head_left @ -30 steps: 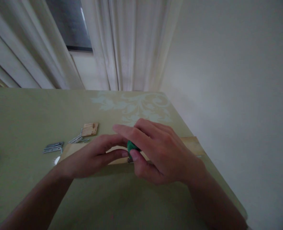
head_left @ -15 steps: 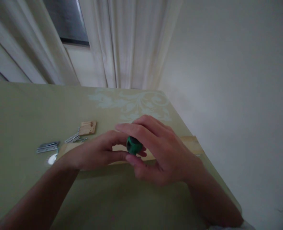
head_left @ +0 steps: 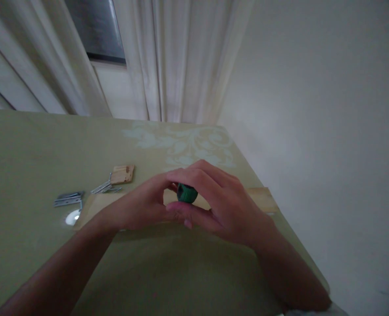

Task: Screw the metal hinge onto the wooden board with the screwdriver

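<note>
Inside the table edge (head_left: pixel 245 160) (slanting), hands (head_left: pixel 225 204) surround handle (head_left: pixel 187 194).

A green handle (head_left: pixel 187 194) is showing a matt, plastic-like finish between the hands (head_left: pixel 225 206), above a smooth-looking wood board (head_left: pixel 97 204). To the hands' left, metal plates (head_left: pixel 68 199) and slim metal pins (head_left: pixel 101 187) are gleaming dully near a rough-looking wood block (head_left: pixel 122 174). Beneath, the tabletop (head_left: pixel 155 272) is looking smooth; beyond, cloth curtains (head_left: pixel 181 57) are hanging matt.

One head-worn camera looks forward and down — from near above the table (head_left: pixel 33 162); curtains (head_left: pixel 187 57) stand beyond.
</note>
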A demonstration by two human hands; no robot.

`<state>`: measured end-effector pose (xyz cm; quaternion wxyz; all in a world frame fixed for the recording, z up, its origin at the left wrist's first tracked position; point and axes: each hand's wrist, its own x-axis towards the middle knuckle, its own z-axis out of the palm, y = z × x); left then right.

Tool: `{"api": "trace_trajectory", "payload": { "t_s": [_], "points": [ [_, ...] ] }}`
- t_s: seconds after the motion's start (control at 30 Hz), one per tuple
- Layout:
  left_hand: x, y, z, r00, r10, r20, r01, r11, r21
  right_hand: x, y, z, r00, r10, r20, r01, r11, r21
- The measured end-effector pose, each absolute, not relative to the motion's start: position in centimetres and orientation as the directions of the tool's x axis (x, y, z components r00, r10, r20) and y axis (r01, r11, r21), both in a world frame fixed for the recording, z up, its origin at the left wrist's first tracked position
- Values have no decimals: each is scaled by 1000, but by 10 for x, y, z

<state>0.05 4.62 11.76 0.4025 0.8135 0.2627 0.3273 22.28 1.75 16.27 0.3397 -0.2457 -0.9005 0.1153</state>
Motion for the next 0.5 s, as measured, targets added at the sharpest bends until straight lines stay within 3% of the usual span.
{"api": "trace_trajectory", "payload": {
  "t_s": [0.17, 0.33, 0.5],
  "points": [
    [-3, 47, 118, 778, 586, 227, 185, -558, 809, 223, 16, 164, -665, 504, 551, 301, 856, -420],
    [1, 47, 120, 660, 683, 312, 193, -556, 808, 222, 16, 162, -607, 533, 590, 362, 846, -391],
    [-8, 47, 126, 751, 607, 260, 207, -590, 780, 223, 17, 163, -625, 544, 560, 331, 834, -441]
  ]
}}
